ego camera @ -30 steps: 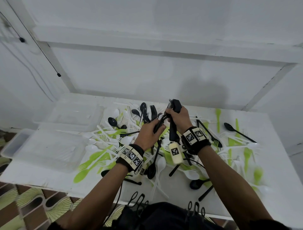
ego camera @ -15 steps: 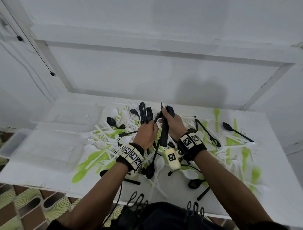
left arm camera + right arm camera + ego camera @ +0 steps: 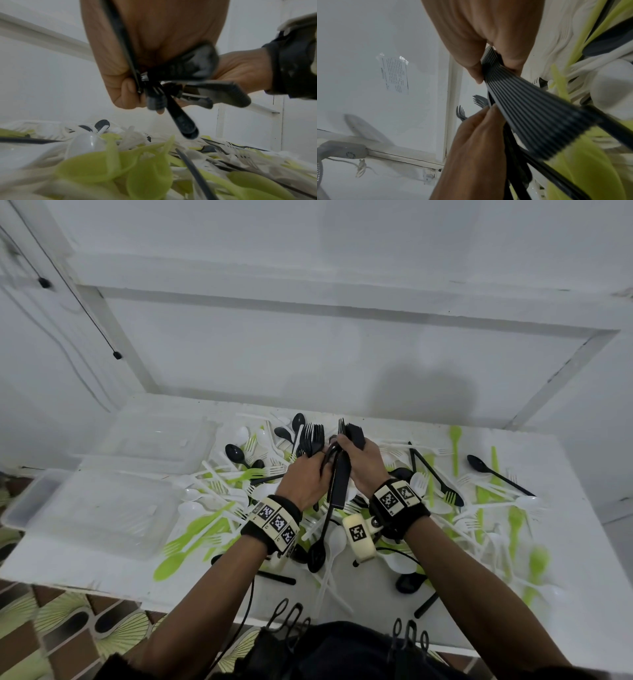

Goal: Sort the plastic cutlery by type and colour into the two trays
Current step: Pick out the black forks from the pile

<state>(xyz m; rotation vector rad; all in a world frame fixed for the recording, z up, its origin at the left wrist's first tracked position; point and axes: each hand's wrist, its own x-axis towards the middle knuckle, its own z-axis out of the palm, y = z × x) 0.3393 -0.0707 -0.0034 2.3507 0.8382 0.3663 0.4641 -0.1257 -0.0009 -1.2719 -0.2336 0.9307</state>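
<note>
Both hands meet above the middle of a pile of black, white and green plastic cutlery (image 3: pixel 219 501) on a white table. My left hand (image 3: pixel 305 477) grips a few black forks (image 3: pixel 311 438), tines up. My right hand (image 3: pixel 361 463) grips a thick stack of black forks (image 3: pixel 340 484), seen as ribbed handles (image 3: pixel 527 112) in the right wrist view. A long black spoon (image 3: pixel 317 554) hangs down from between the hands. In the left wrist view, curled fingers (image 3: pixel 126 88) clamp black handles (image 3: pixel 181 121). Two clear trays (image 3: pixel 147 440) (image 3: pixel 99 508) stand at the left.
Loose cutlery covers most of the table (image 3: pixel 582 594), from the trays to the right edge. A black spoon (image 3: pixel 479 463) and green forks (image 3: pixel 455 440) lie at the back right. A white wall rises right behind the table. Patterned floor shows at the lower left.
My right hand has brought its stack of forks down and left, close against the left hand. The forks in my left hand now stand with their tines up.
</note>
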